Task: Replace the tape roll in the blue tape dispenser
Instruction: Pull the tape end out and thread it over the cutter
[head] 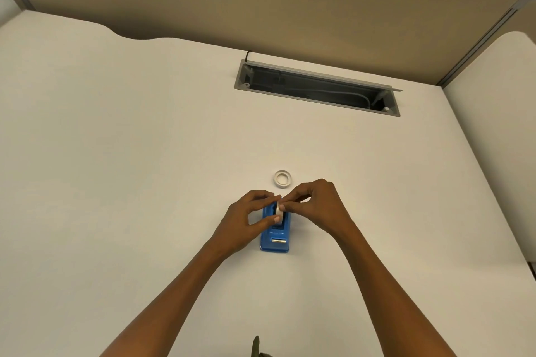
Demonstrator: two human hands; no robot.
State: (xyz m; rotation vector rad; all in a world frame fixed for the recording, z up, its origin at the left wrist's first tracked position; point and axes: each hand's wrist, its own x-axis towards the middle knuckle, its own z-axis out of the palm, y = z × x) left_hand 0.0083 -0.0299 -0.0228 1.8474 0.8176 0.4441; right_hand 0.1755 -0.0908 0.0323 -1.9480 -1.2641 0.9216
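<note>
Both hands pinch a pale tape roll (279, 211) seated in the blue plastic dispenser (275, 233) on the smooth cream worktop (145, 153): left hand (246, 222) thumb and fingers, right hand (314, 207) fingertips (a second, flat white ring (282, 178) lies just beyond)

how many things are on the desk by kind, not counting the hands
tape rolls: 2, one in the dispenser under both hands, one lying flat beyond it
blue tape dispenser: 1
total: 3
</note>
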